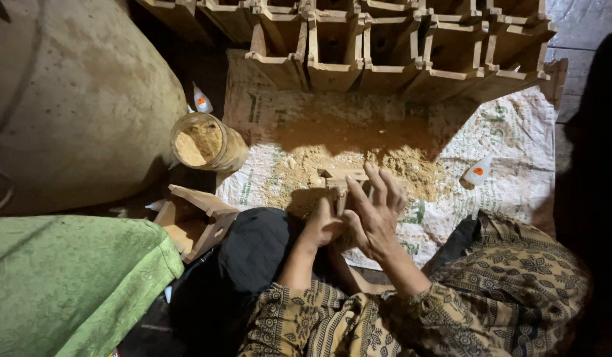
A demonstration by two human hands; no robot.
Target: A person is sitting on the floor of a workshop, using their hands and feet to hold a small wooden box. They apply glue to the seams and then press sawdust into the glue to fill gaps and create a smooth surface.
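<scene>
My left hand point(321, 227) and my right hand point(377, 210) meet over a small pale wooden piece point(337, 180) held above my lap. The left hand grips its lower part with fingers curled. The right hand presses against its right side, fingers spread upward. Below the piece lies a heap of sawdust point(359, 168) on a white woven sack point(511, 152). How the piece is built is partly hidden by my fingers.
A row of several open wooden boxes point(385, 46) stands at the back. A jar of sawdust point(203, 142) sits left of the sack. Small white glue bottles point(478, 172) lie around. Another wooden piece point(193, 218) and green cloth point(68, 277) are at left.
</scene>
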